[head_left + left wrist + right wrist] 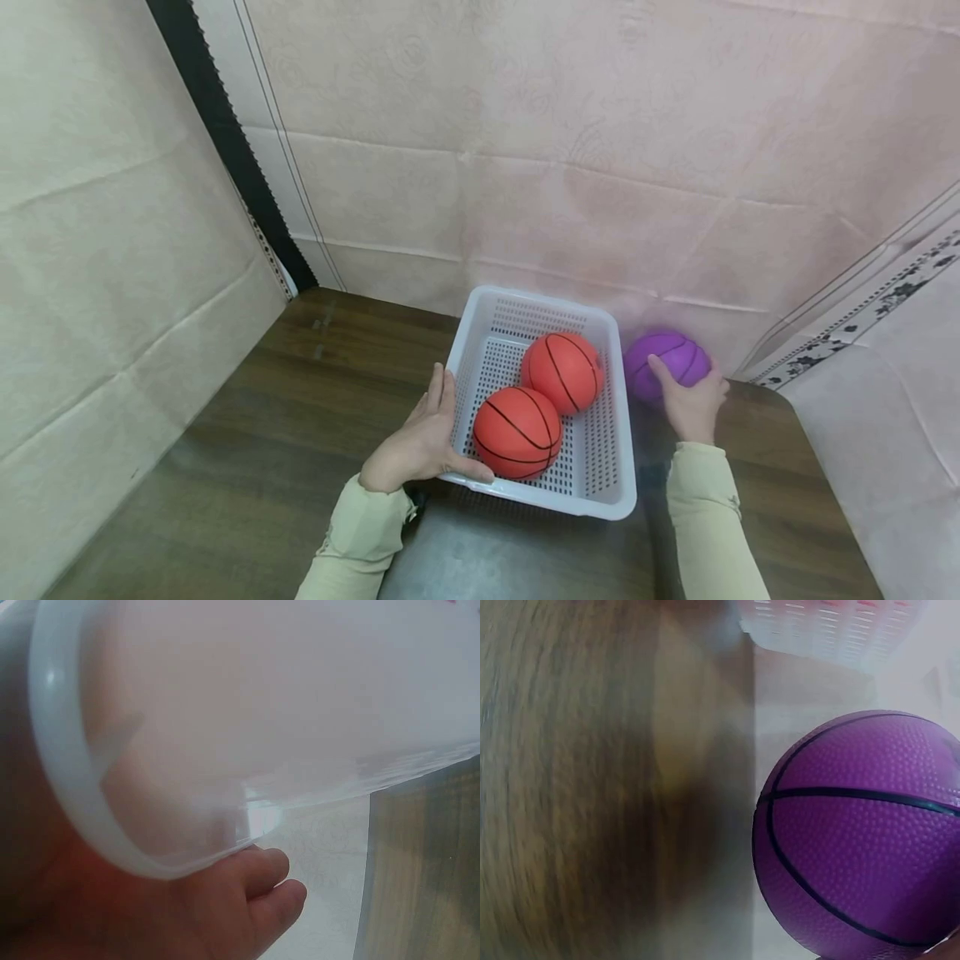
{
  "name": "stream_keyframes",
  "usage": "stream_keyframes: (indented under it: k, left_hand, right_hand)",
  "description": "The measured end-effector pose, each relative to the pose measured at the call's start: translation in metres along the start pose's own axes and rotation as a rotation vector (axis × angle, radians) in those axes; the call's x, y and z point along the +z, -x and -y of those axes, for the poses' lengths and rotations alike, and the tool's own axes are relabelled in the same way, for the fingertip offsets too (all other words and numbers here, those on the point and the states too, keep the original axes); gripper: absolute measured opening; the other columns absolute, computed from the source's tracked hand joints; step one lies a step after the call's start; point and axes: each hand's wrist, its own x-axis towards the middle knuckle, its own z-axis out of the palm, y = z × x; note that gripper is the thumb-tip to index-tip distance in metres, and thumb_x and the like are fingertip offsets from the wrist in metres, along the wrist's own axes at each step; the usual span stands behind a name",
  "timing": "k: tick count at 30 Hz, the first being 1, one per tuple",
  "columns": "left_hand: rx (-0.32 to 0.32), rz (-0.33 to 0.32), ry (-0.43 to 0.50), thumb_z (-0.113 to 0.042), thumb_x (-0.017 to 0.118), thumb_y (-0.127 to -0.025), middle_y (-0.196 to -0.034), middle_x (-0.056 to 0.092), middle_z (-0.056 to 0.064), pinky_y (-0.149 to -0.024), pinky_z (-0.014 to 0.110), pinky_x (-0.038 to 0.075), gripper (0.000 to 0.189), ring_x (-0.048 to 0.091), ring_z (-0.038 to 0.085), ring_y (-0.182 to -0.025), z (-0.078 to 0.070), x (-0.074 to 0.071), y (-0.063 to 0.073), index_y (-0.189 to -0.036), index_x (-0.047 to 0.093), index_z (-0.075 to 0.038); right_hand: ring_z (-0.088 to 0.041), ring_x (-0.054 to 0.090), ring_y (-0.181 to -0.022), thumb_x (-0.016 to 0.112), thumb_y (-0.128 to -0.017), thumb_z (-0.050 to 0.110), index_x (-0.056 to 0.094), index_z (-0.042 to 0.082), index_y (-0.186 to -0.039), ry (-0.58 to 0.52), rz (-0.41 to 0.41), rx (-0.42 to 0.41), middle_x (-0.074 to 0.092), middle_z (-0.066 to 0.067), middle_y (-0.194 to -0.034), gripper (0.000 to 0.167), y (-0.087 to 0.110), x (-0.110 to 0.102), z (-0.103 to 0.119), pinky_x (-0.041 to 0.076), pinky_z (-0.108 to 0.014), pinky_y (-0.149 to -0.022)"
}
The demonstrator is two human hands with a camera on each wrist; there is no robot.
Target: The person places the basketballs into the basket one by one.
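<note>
A white perforated plastic basket [596, 500] stands on the wooden table with two orange mini basketballs inside. One ball [517, 433] lies toward the near left, touching the other ball [562, 373] farther back. My left hand [420, 442] holds the basket's near left corner, thumb along the front rim and fingers against the outer left side; in the left wrist view the fingers [274, 889] show below the basket wall [225, 712]. To the right of the basket, my right hand [697, 404] grips a purple mini basketball [667, 358]. Whether that ball touches the table cannot be told.
The brown wooden table [300, 417] extends to both sides of the basket. Pale patterned cloth [525, 208] hangs behind the table's far edge, with more cloth on the left [112, 292] and right [885, 400]. A grey shiny area [480, 558] lies in front of the basket.
</note>
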Motion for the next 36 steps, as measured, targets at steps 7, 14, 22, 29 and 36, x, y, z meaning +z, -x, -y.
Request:
stream_keyframes:
  k: [7, 14, 22, 29, 36]
  left_hand:
    - [-0.013, 0.004, 0.022, -0.050, 0.092, -0.056, -0.159, -0.023, 0.007, -0.112, 0.057, 0.020, 0.147, 0.000, 0.037, -0.147, 0.000, -0.002, -0.001, -0.154, -0.007, -0.005]
    - [-0.012, 0.010, 0.018, -0.051, 0.092, -0.056, -0.159, -0.023, 0.008, -0.112, 0.058, 0.019, 0.147, 0.000, 0.037, -0.146, 0.001, -0.001, -0.001, -0.154, -0.007, -0.004]
    - [-0.012, 0.011, 0.012, -0.052, 0.091, -0.055, -0.159, -0.023, 0.008, -0.112, 0.058, 0.018, 0.147, -0.001, 0.037, -0.147, 0.000, -0.002, -0.001, -0.154, -0.006, -0.004]
    - [-0.009, 0.014, 0.016, -0.052, 0.091, -0.055, -0.159, -0.024, 0.008, -0.112, 0.058, 0.017, 0.147, -0.002, 0.037, -0.147, 0.000, -0.002, -0.001, -0.154, -0.007, -0.004]
    - [-0.015, 0.017, 0.016, -0.051, 0.092, -0.056, -0.159, -0.023, 0.008, -0.113, 0.057, 0.018, 0.147, -0.001, 0.036, -0.147, -0.001, -0.001, -0.002, -0.154, -0.008, -0.005]
  right_hand:
    - [-0.037, 0.021, -0.136, 0.073, -0.071, 0.067, 0.014, 0.019, -0.155, -0.028, -0.035, -0.027, 0.019, -0.019, -0.151, 0.114, 0.012, -0.016, 0.010, 0.025, -0.060, -0.109]
    - [-0.035, 0.024, -0.136, 0.076, -0.074, 0.059, 0.016, 0.022, -0.155, -0.046, -0.043, -0.078, 0.021, -0.015, -0.152, 0.107, 0.032, -0.034, 0.026, 0.028, -0.061, -0.106]
    - [-0.037, 0.035, -0.129, 0.079, -0.077, 0.049, 0.020, 0.026, -0.154, -0.002, 0.016, -0.207, 0.027, -0.014, -0.149, 0.100, 0.062, -0.050, 0.049, 0.034, -0.063, -0.100]
    - [-0.042, 0.042, -0.120, 0.083, -0.075, 0.042, 0.023, 0.028, -0.154, 0.044, 0.110, -0.350, 0.030, -0.018, -0.144, 0.099, 0.090, -0.053, 0.066, 0.042, -0.068, -0.089]
    - [-0.040, 0.042, -0.117, 0.086, -0.072, 0.039, 0.027, 0.030, -0.151, 0.076, 0.163, -0.491, 0.031, -0.015, -0.140, 0.099, 0.107, -0.045, 0.075, 0.046, -0.067, -0.082]
